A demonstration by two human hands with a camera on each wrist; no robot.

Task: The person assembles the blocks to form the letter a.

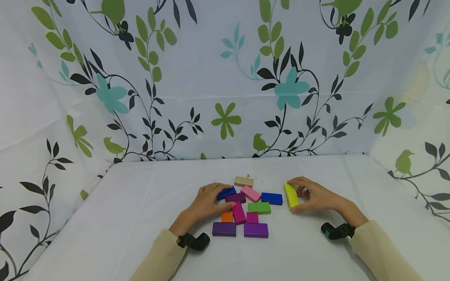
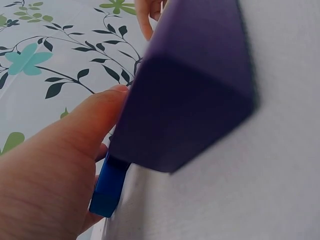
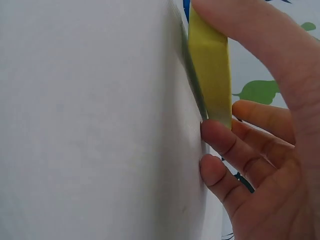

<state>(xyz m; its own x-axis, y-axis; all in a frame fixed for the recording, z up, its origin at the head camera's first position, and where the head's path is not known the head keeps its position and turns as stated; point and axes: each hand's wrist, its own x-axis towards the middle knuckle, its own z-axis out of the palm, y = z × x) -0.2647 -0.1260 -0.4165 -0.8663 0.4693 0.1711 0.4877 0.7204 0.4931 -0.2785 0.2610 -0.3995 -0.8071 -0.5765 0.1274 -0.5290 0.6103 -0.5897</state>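
Observation:
My left hand spreads over the left side of a group of coloured wooden blocks. Its fingers rest at a blue block, and the thumb reaches to the top of a magenta block; a dark plum block lies between them. On the right, my right hand pinches a yellow block lengthwise, thumb at the near end and fingertip at the far end. The right wrist view shows this yellow block close against the white surface. A purple block fills much of the left wrist view.
Between the hands lie a pink block, a second blue block and a green block. A tan block is farthest back. Nearer are an orange block, a small magenta block and two purple blocks.

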